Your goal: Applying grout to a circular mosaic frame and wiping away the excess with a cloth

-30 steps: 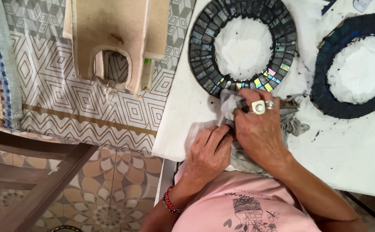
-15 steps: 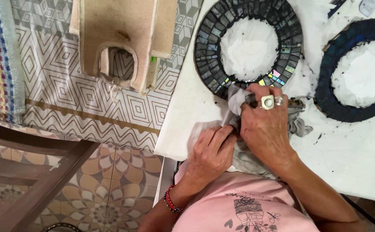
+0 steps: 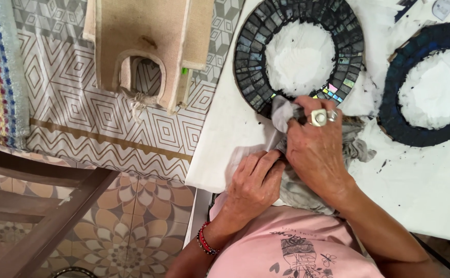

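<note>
A second round frame (image 3: 389, 108), ringed in dark blue with a white middle, lies at the bench's (image 3: 225, 134) far right edge. Off the bench's left edge, a beige cloth bag (image 3: 142, 36) rests on a patterned rug (image 3: 80, 123); a brown wooden chair (image 3: 39, 206) stands on floral floor tiles (image 3: 137, 226).

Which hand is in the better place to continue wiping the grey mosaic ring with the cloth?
Probably the right hand: it grips the cloth against the ring. The left hand rests nearer the table edge.

Pink printed shirt — red bead bracelet (image 3: 206, 241) — chunky silver rings (image 3: 323, 116)
</note>
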